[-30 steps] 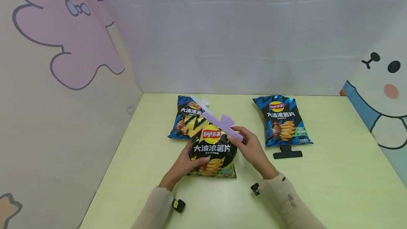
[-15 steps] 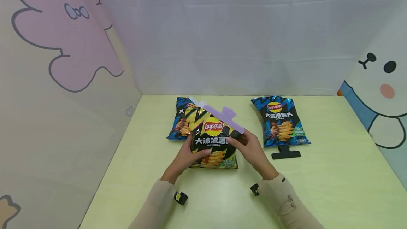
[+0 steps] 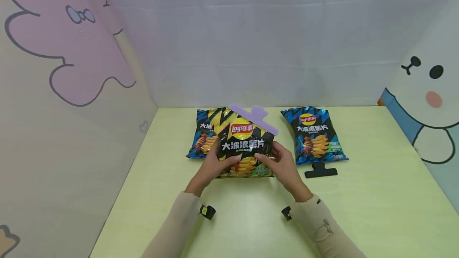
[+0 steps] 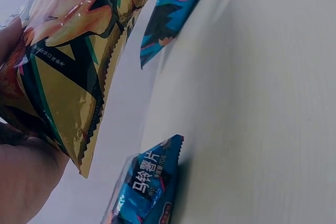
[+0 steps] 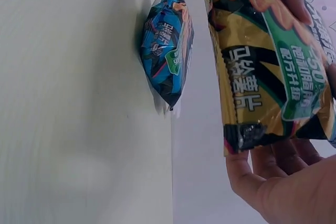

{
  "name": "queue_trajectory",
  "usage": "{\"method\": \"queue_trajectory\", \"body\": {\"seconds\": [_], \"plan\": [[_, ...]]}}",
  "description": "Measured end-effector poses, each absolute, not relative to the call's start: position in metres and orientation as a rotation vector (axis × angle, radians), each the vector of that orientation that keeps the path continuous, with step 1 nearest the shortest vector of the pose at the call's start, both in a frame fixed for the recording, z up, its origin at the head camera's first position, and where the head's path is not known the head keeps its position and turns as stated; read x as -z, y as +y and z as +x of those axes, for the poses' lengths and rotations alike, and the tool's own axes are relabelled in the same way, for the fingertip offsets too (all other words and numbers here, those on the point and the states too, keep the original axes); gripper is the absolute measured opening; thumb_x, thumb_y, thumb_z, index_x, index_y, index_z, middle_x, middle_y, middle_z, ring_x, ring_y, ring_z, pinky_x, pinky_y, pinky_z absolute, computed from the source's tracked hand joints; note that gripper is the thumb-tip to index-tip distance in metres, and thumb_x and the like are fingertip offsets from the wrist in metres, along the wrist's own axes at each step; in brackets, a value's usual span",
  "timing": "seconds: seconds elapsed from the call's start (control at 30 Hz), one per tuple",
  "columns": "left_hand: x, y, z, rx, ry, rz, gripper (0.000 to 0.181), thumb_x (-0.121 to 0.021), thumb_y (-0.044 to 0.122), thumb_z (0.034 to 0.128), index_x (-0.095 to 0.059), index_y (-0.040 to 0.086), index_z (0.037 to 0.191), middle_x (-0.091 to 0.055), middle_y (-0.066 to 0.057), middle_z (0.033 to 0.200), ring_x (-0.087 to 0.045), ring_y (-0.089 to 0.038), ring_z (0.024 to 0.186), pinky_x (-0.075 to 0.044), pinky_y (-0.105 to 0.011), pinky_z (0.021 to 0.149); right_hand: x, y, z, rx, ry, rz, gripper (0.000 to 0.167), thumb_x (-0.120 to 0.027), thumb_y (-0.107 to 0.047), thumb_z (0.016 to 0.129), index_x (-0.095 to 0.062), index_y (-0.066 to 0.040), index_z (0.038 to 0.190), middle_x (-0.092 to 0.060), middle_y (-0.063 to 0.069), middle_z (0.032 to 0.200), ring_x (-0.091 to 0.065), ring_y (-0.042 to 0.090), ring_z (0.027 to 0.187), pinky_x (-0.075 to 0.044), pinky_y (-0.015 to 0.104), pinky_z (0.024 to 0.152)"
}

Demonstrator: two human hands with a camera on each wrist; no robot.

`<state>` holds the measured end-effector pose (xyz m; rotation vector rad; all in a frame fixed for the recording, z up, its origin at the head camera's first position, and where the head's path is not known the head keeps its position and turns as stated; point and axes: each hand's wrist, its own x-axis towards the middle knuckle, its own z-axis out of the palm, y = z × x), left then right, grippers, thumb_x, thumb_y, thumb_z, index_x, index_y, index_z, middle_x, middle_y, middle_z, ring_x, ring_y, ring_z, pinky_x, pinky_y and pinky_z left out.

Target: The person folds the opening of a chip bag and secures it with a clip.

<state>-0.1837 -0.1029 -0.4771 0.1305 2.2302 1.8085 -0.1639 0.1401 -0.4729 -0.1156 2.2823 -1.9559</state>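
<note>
Via my feed: left grip [image 3: 210, 167], part-closed, clasps the yellow chip bag [image 3: 245, 145], raised between the desk's [image 3: 236, 222] side edges; right grip [image 3: 284, 168] pinches its right side. I judge it light, slick, crushable; best held lightly by both sides.

A pale yellow-green surface [image 3: 376, 198] spreads across the lower half of the head view, narrowing toward a straight far edge at mid-height, with a soft glare at lower centre. Left of centre on it lies a blue chip bag [image 3: 204, 136], printed side up, its right part hidden from view. Right of centre lies a second blue bag [image 3: 315, 136], also printed side up, well apart from the first; a black clip [image 3: 320, 172] lies at its lower edge
</note>
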Motion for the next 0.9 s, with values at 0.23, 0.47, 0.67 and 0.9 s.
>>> {"method": "queue_trajectory", "body": {"seconds": [0.23,0.47,0.67,0.9], "plan": [[0.476,-0.098,-0.193,-1.816,2.224,0.133,0.089,-0.079,0.050,0.0837,-0.025,0.045,0.154,-0.045,0.000,0.154,-0.046,-0.029,0.142,-0.041,-0.056,0.116,0.468,0.141,-0.169,2.002,2.321,-0.088,0.053,-0.072,-0.032,0.094,-0.054,-0.014,0.141,-0.065,0.013,0.133,-0.064,0.019,0.117,-0.057,0.021,0.088],[0.474,-0.086,-0.206,-1.795,2.249,0.096,0.091,-0.077,0.057,0.0819,-0.027,0.041,0.155,-0.040,0.001,0.160,-0.038,-0.029,0.149,-0.035,-0.058,0.119,0.470,0.145,-0.181,1.985,2.346,0.020,0.057,-0.070,-0.040,0.094,-0.054,-0.012,0.141,-0.064,0.013,0.136,-0.063,0.024,0.121,-0.055,0.017,0.085],[0.471,-0.073,-0.221,-1.781,2.264,0.076,0.089,-0.075,0.063,0.0811,-0.036,0.030,0.154,-0.048,-0.003,0.154,-0.047,-0.028,0.142,-0.040,-0.055,0.117,0.468,0.148,-0.189,2.021,2.335,0.077,0.053,-0.068,-0.034,0.097,-0.052,-0.009,0.142,-0.062,0.014,0.139,-0.062,0.023,0.121,-0.053,0.013,0.087],[0.473,-0.064,-0.235,-1.744,2.288,0.021,0.088,-0.074,0.064,0.0811,-0.041,0.023,0.152,-0.054,-0.006,0.147,-0.054,-0.027,0.133,-0.044,-0.052,0.114,0.466,0.152,-0.196,2.010,2.373,0.122,0.054,-0.068,-0.035,0.097,-0.053,-0.011,0.143,-0.061,0.013,0.140,-0.062,0.014,0.109,-0.051,0.012,0.085]]}}
